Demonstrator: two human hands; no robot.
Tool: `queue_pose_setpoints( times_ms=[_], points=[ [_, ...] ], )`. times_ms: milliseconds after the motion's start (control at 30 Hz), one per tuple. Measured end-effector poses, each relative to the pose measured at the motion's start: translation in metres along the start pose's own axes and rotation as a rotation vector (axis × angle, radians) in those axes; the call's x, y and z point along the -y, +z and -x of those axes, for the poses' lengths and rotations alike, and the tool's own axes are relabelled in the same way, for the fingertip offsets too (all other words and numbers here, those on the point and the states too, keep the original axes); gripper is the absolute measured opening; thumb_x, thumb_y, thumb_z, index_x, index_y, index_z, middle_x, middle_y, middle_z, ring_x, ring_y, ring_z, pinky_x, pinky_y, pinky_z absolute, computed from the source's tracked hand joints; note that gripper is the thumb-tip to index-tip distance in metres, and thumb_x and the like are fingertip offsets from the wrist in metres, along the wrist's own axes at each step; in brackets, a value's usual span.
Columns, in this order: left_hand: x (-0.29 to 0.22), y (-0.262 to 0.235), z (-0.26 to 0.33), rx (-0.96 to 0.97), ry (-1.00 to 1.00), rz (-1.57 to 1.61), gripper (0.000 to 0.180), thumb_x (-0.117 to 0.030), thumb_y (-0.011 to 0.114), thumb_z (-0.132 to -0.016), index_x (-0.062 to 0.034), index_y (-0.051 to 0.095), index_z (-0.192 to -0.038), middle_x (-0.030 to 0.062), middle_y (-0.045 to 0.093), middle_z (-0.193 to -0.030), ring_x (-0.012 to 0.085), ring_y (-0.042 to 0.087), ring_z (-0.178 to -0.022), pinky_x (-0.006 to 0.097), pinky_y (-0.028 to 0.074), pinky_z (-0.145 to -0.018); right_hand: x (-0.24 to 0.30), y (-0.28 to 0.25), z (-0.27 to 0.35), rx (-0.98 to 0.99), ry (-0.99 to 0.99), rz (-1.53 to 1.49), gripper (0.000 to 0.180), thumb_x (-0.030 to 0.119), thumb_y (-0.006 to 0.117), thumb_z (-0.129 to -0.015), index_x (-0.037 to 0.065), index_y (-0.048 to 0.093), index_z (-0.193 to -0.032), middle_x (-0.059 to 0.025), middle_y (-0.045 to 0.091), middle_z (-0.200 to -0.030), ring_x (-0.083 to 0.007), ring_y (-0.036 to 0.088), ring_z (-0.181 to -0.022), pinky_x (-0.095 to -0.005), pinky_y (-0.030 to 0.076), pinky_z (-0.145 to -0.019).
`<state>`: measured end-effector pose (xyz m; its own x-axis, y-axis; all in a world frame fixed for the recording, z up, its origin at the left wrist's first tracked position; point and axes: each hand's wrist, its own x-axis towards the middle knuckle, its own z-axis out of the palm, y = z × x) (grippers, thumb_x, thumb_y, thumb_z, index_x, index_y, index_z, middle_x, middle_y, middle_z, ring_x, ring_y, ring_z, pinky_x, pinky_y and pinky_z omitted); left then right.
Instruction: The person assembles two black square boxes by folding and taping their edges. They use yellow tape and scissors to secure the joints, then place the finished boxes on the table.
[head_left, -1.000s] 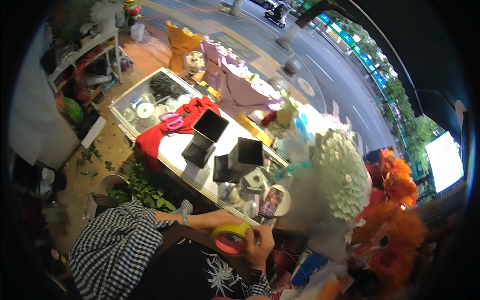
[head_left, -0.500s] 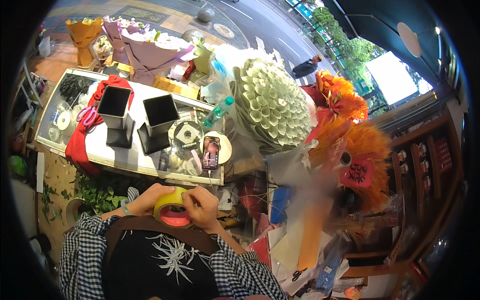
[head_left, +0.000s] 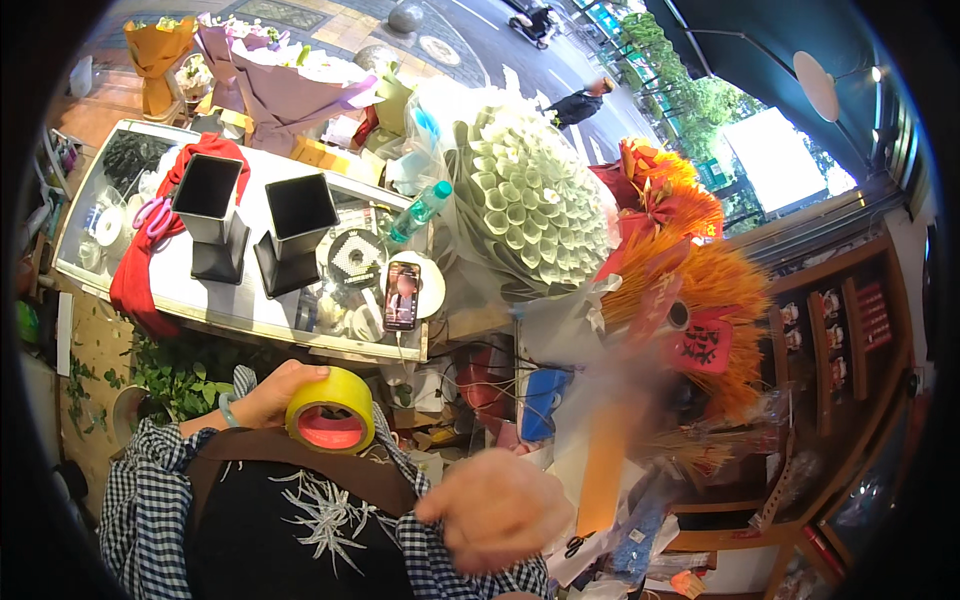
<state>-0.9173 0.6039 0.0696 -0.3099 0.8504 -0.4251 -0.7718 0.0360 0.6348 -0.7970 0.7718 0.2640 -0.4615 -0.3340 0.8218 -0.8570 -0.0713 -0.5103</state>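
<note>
A roll of yellow tape (head_left: 352, 388) with a pinkish-red core is held upright in front of my apron. My left hand (head_left: 272, 394) grips it from the left side, thumb along its top edge. My right hand (head_left: 503, 508) is off the roll, low and to the right by my checked sleeve. Motion blurs its fingers, so I cannot make out whether anything is in them. Beyond the roll, two tall black square vases (head_left: 300, 212) stand on the glass-topped counter (head_left: 250, 338). A lit phone (head_left: 402, 296) leans near the counter's right end.
Pink scissors (head_left: 154, 216) and a red cloth (head_left: 138, 290) lie at the counter's left. A teal bottle (head_left: 424, 208) is by a large pale-green bouquet (head_left: 528, 190). Orange dried stalks (head_left: 735, 290) fill the right. Dark scissors (head_left: 575, 546) rest on papers; leafy plants (head_left: 170, 375) stand below the counter.
My right hand has let go of the tape roll and moved down to the right. My left hand still holds the roll. The whole view has shifted slightly; a passer-by has moved along the street.
</note>
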Motion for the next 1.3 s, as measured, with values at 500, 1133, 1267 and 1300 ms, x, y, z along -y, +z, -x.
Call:
queue_pose_setpoints(
  times_ms=[500, 1133, 1267, 1300],
  points=[
    [0.004, 0.002, 0.001, -0.04, 0.022, 0.084, 0.039, -0.032, 0.059, -0.093, 0.0038, 0.067, -0.081, 0.005, 0.061, -0.06, 0.0107, 0.059, -0.051, 0.022, 0.047, -0.047, 0.017, 0.016, -0.039, 0.0, -0.14, -0.101, 0.017, -0.004, 0.052, -0.08, -0.001, 0.055, -0.064, -0.016, 0.054, -0.071, -0.0293, 0.056, -0.058, -0.0405, 0.053, -0.053],
    [0.009, -0.006, 0.0, -0.018, 0.016, 0.016, 0.042, -0.036, 0.06, -0.092, 0.0028, 0.067, -0.078, 0.005, 0.059, -0.057, 0.0111, 0.057, -0.047, 0.022, 0.045, -0.046, 0.015, 0.016, -0.038, 0.041, -0.156, -0.133, 0.021, 0.001, 0.047, -0.086, 0.004, 0.059, -0.068, -0.0129, 0.055, -0.075, -0.0274, 0.054, -0.061, -0.0392, 0.051, -0.056],
    [0.01, -0.008, 0.0, -0.015, 0.018, 0.028, 0.042, -0.037, 0.06, -0.092, 0.0032, 0.067, -0.08, 0.0054, 0.06, -0.058, 0.0115, 0.057, -0.047, 0.022, 0.045, -0.046, 0.012, 0.016, -0.033, 0.043, -0.169, -0.179, 0.024, 0.005, 0.045, -0.089, 0.006, 0.06, -0.069, -0.0123, 0.055, -0.078, -0.0271, 0.054, -0.064, -0.0391, 0.051, -0.057],
    [0.011, -0.008, 0.0, -0.012, 0.022, 0.027, 0.042, -0.036, 0.059, -0.092, 0.0034, 0.067, -0.08, 0.0054, 0.06, -0.058, 0.0115, 0.057, -0.047, 0.022, 0.046, -0.046, 0.013, 0.016, -0.032, 0.033, -0.166, -0.175, 0.024, 0.006, 0.045, -0.089, 0.006, 0.06, -0.069, -0.0123, 0.055, -0.078, -0.0271, 0.054, -0.064, -0.0392, 0.05, -0.057]
  ],
)
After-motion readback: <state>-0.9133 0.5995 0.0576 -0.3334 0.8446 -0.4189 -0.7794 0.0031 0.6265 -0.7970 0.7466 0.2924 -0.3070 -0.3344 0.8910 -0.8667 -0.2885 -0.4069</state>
